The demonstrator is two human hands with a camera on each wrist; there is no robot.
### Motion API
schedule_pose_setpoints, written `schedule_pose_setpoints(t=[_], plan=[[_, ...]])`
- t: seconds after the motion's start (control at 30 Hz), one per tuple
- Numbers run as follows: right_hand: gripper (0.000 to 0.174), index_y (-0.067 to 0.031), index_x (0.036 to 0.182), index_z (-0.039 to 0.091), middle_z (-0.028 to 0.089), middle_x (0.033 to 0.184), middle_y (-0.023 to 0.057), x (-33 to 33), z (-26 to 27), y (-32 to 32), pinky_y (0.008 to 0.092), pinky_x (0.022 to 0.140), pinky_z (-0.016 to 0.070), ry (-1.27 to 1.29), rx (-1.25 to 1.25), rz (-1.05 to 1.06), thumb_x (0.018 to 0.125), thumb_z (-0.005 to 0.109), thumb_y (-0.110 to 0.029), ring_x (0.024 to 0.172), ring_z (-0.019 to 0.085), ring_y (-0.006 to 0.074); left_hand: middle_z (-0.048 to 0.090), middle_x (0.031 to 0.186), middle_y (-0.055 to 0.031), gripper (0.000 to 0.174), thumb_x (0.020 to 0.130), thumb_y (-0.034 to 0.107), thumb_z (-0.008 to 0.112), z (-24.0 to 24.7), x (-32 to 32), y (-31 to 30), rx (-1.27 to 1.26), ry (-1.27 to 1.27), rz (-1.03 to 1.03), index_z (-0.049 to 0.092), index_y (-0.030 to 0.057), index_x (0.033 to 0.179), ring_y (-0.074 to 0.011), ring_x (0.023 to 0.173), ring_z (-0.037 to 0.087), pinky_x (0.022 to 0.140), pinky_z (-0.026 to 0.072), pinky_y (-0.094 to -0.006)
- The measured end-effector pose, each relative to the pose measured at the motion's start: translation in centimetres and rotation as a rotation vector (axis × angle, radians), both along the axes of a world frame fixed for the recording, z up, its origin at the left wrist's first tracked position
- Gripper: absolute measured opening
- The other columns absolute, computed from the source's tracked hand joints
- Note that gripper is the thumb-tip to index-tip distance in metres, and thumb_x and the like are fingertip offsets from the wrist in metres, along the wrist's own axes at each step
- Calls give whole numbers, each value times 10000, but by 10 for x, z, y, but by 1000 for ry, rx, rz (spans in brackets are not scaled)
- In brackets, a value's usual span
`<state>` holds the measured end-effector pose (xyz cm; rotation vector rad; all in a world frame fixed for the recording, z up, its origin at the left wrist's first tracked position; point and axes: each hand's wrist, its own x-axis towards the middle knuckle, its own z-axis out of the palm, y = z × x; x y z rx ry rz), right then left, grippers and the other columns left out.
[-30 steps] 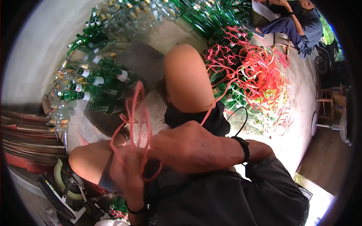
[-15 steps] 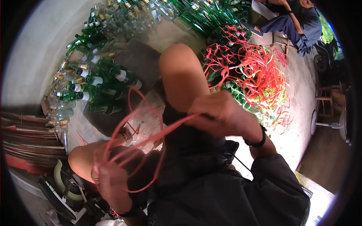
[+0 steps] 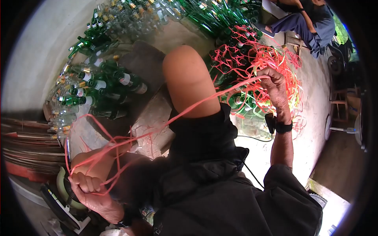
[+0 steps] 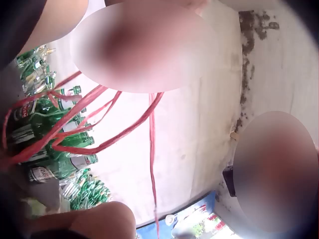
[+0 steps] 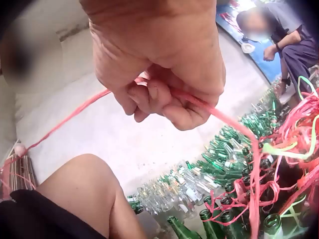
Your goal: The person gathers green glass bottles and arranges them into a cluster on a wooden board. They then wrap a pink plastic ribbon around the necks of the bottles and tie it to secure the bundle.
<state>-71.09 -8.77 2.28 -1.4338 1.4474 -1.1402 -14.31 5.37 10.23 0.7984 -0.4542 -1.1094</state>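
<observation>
The right hand (image 3: 277, 89), arm extended, pinches a pink strand (image 3: 197, 105); the left hand (image 3: 94, 196), set lower, grips its looped section. The strand crosses the raised knee (image 3: 189, 80). A tangled heap (image 3: 272, 53) lies beyond the right hand, green bottles (image 3: 126, 80) left of the knee. Blur obscures the left wrist view's upper middle.

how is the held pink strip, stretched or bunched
Stretched: pink strip runs nearly straight from right hand, spreading into strands near left hand.
</observation>
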Motion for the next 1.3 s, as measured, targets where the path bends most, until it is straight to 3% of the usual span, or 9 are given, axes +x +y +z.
schedule_pose_setpoints(t=[0.47,0.57,0.7,0.77,0.83,0.9,1.07,1.17,1.3], plan=[[173,-56,995,709,540,710,-101,-35,5,-8,212,565,376,-90,-50,-230,959,705,-226,589,447,27,206,627,30,247,1086,160,422,-2,76,13,-187,118,34,494,14,900,-85,504,158,493,166,-279],[121,-46,986,723,584,780,-53,-26,22,0,255,742,461,-37,-33,-86,964,712,-164,770,541,74,206,646,27,282,1094,193,426,-1,80,13,-196,79,14,486,19,881,-84,513,154,491,176,-281],[172,-18,1100,674,644,982,-12,73,79,29,294,821,512,-29,170,99,954,715,-98,922,612,81,370,689,28,235,1099,198,427,12,-1,-14,-123,-118,-24,540,-3,1052,-60,503,260,478,249,-228],[144,9,1065,647,652,966,34,118,97,48,331,766,526,-12,240,247,983,665,-108,869,643,137,475,744,3,294,1086,269,504,16,-66,-29,274,-427,405,565,-11,1025,-71,622,428,562,365,-241],[122,13,990,606,633,877,89,139,73,36,374,641,534,422,-446,731,985,616,-108,732,636,245,594,823,-37,263,1069,253,541,3,-99,-33,179,-561,330,587,-3,1105,-86,735,540,629,429,-234],[119,6,960,593,628,844,95,170,72,42,395,604,524,361,-419,745,965,617,-110,693,631,271,705,1033,-183,176,1057,167,529,-15,-106,-27,30,-440,-8,577,4,1101,-58,581,485,539,369,-189],[134,-16,862,556,613,733,114,212,73,58,461,494,496,178,-317,794,900,625,-125,592,631,350,708,1089,-198,143,1043,135,517,6,-152,-32,81,-862,-426,555,-1,1063,-15,561,416,527,330,-176],[147,-18,855,556,609,706,119,213,72,57,461,494,498,200,-301,811,897,629,-138,610,649,354,702,1118,-139,180,938,-47,492,7,-152,-32,154,-786,-448,636,-47,1044,-169,907,669,751,574,-280],[161,-33,840,548,590,667,127,215,65,57,463,490,496,235,-257,858,897,633,-158,587,641,358,728,989,-119,163,941,-26,526,-4,-149,-34,103,-916,-347,648,-23,1049,-175,846,690,722,565,-282]])
